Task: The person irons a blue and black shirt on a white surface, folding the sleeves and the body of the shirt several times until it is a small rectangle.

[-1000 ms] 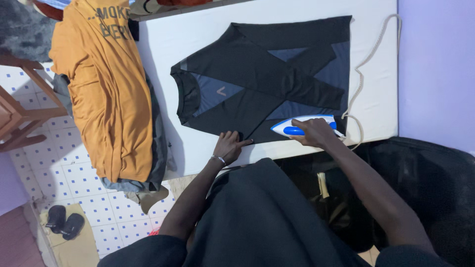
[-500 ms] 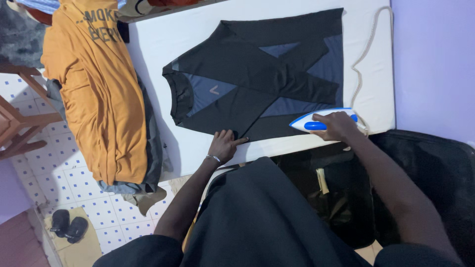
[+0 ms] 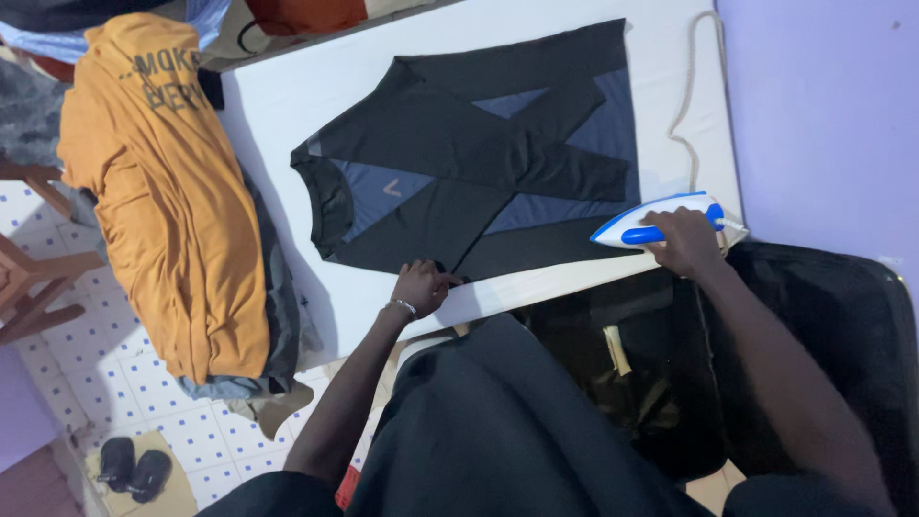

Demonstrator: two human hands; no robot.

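A black shirt with grey-blue panels (image 3: 459,163) lies folded flat on a white-covered table (image 3: 278,96). My left hand (image 3: 421,285) pinches the shirt's near edge, fingers curled on the fabric. My right hand (image 3: 684,239) grips the blue handle of a white and blue iron (image 3: 646,222), which rests at the table's right near corner, just off the shirt's hem. The iron's pale cord (image 3: 689,86) runs up along the right edge of the table.
An orange shirt (image 3: 163,201) hangs over grey clothes at the table's left end. A lilac wall (image 3: 823,115) stands on the right. A black bag (image 3: 833,325) sits below the iron. A wooden chair (image 3: 29,258) and black shoes (image 3: 134,466) are on the tiled floor at left.
My right hand has slid the iron rightward off the shirt to the table's corner. My left hand has curled from flat to pinching the shirt's edge.
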